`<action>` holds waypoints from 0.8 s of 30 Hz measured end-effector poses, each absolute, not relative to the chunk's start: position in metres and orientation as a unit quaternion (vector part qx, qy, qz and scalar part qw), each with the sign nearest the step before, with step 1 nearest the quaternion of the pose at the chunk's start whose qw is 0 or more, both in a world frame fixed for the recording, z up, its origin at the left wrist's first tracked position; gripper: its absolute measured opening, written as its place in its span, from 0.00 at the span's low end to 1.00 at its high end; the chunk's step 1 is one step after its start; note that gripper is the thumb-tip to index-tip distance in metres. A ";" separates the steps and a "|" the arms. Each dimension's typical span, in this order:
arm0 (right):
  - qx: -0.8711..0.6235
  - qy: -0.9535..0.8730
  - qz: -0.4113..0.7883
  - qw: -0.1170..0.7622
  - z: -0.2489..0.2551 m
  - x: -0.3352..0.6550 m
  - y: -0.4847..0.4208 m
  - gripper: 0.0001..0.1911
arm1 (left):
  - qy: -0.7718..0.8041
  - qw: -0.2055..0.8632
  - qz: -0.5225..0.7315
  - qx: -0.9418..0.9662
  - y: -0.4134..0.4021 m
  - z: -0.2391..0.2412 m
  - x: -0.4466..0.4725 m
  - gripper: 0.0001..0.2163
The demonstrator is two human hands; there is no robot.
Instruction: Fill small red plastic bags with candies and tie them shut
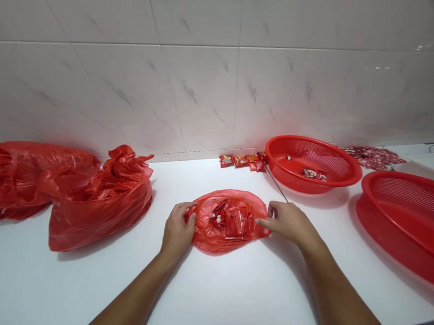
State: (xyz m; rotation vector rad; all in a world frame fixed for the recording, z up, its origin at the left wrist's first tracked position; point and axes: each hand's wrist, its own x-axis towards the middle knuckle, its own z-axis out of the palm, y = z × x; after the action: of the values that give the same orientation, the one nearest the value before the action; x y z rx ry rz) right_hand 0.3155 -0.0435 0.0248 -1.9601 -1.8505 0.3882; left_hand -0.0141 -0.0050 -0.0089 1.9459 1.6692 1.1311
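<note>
On the white desk [253,297], just before us, we see the open red bag [212,245], of thin film; we judge it light, soft and somewhat slippery, so it is best taken by the rim at two sides. Our left hand [179,229] grasps its left edge, and our right hand [289,221] pinches its right edge. Inside lie small packets [237,222], probably light and flexible, best held by their borders.

left hand [179,229] and right hand [289,221] gripping opposite edges of red plastic bag [212,245], packets [235,222] inside, red baskets [311,187] right
</note>
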 end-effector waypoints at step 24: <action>-0.285 -0.542 0.396 0.685 0.103 0.298 -0.025 0.12 | 0.441 0.430 0.646 0.452 0.019 0.119 -0.019 0.08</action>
State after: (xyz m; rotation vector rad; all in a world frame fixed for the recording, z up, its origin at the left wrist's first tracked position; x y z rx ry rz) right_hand 0.2976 -0.0255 0.1031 -0.6383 -1.2136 0.8871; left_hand -0.0186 0.0189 0.1188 1.1268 1.1001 1.6122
